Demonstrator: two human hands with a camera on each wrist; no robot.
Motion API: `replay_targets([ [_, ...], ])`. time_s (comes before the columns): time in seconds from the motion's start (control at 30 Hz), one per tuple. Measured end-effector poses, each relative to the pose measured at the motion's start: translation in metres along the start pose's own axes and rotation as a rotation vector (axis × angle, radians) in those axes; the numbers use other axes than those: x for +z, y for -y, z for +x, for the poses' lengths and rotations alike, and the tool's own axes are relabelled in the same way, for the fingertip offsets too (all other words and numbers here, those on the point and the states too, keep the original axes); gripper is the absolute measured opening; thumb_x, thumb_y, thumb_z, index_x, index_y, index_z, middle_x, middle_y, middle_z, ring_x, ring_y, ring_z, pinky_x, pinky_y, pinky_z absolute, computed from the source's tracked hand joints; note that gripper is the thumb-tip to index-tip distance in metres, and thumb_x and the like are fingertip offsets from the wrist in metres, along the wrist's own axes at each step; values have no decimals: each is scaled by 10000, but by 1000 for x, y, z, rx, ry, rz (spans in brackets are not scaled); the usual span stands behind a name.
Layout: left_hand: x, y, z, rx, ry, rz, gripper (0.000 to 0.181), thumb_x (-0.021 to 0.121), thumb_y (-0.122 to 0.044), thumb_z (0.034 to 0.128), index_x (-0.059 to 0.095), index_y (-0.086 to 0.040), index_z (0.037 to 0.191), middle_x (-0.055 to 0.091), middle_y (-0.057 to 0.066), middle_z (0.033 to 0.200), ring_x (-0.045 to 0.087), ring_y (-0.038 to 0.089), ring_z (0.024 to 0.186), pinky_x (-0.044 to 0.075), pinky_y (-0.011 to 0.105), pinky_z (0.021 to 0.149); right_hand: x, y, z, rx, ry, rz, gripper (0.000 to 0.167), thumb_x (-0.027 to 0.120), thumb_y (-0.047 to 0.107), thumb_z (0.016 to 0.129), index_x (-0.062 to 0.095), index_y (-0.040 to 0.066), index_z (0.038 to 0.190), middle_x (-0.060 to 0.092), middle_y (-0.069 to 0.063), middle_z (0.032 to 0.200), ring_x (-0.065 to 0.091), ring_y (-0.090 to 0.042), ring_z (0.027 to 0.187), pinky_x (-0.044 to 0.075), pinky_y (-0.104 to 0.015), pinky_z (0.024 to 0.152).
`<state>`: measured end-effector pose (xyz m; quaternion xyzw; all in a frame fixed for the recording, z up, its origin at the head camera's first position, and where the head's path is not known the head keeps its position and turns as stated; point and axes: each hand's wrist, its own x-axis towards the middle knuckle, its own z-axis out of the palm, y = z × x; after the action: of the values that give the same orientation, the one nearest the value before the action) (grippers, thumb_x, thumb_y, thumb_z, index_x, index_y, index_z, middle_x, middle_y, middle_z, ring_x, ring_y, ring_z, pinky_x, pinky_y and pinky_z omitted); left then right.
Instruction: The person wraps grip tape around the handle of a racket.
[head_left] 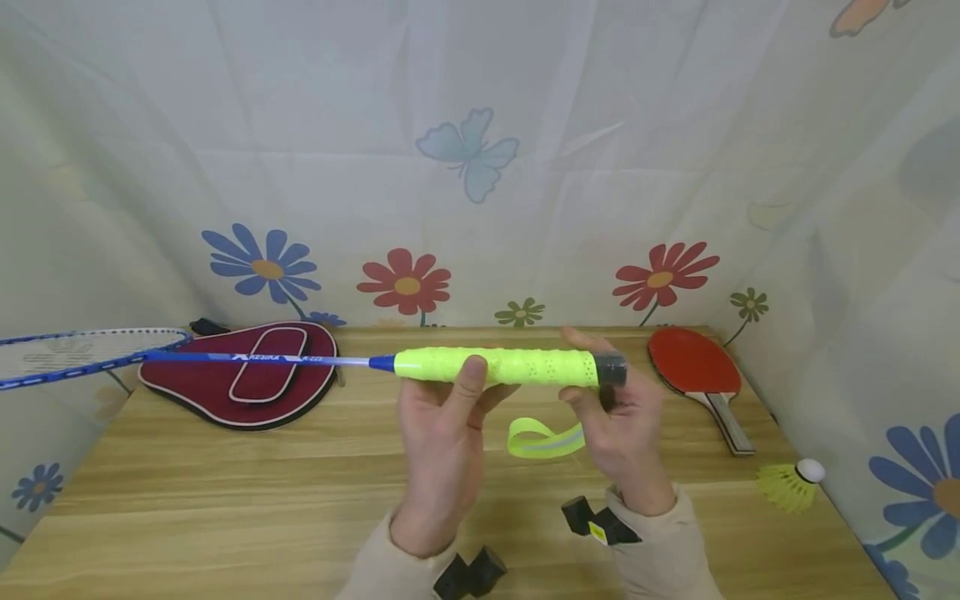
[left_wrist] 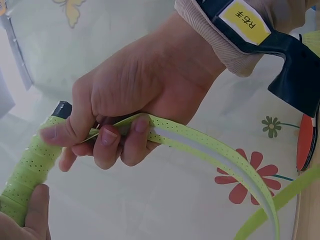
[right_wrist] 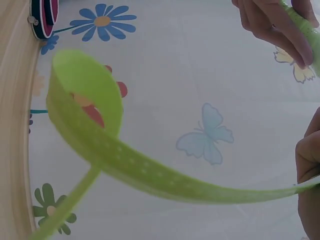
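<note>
A blue badminton racket point(head_left: 277, 358) is held level above the table, its handle point(head_left: 525, 367) wrapped in perforated neon-yellow tape, with a black butt end at the right. The left hand point(head_left: 442, 450) grips the handle from below, thumb in front. At the butt end is the right hand point(head_left: 626, 433). In the left wrist view, the right hand point(left_wrist: 135, 90) holds a loose tape strip point(left_wrist: 210, 147) in curled fingers, its thumb against the wrapped handle point(left_wrist: 30, 165). The strip point(right_wrist: 150, 175) loops and hangs in the right wrist view.
A dark red paddle case point(head_left: 202, 383) lies at the table's point(head_left: 262, 508) back left, beneath the racket shaft. At the right are a red table tennis paddle point(head_left: 693, 362) and a yellow shuttlecock point(head_left: 791, 485). A flower-print curtain point(head_left: 562, 208) stands behind.
</note>
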<state>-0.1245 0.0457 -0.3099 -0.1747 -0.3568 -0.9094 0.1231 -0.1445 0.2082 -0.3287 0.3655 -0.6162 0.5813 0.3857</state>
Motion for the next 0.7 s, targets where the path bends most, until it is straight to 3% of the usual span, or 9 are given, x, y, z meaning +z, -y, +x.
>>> replay_targets([
  [0.1, 0, 0, 1, -7, -7, 18, 196, 603, -24, 951, 484, -35, 1106, 638, 67, 972, 667, 204, 898, 582, 468, 807, 1, 0, -1, 21, 6, 29, 539, 724, 227, 880, 556, -170, 1204, 665, -148, 1194, 510, -90, 652, 479, -158, 624],
  [0.3, 1, 1, 1, -49, -44, 39, 154, 617, -38, 947, 501, -42, 1048, 616, 53, 924, 668, 202, 858, 597, 459, 765, 1, 1, -2, 34, 4, 97, 406, 748, 163, 868, 578, -165, 1035, 652, -72, 891, 536, -131, 717, 518, -196, 664],
  [0.47, 2, 1, 0, -76, -71, 56, 138, 624, -92, 955, 528, -63, 1050, 597, 52, 930, 652, 196, 866, 602, 434, 773, 1, 2, -3, 17, -17, 93, 416, 758, 185, 861, 547, -164, 942, 632, -78, 809, 519, -130, 664, 509, -182, 613],
  [0.57, 2, 0, 0, -53, -23, 9, 137, 567, -92, 984, 543, -54, 1113, 617, 87, 1029, 625, 251, 998, 547, 433, 919, 1, 1, -3, 32, -20, 69, 430, 741, 212, 877, 524, -158, 910, 586, -58, 751, 491, -117, 633, 478, -177, 557],
  [0.7, 3, -1, 0, 7, 119, -70, 254, 455, 35, 982, 498, -43, 1219, 602, 153, 1213, 557, 355, 1190, 426, 477, 1066, -2, -1, -4, 59, -31, 54, 439, 710, 240, 903, 521, -156, 901, 518, -41, 693, 449, -102, 588, 405, -200, 471],
])
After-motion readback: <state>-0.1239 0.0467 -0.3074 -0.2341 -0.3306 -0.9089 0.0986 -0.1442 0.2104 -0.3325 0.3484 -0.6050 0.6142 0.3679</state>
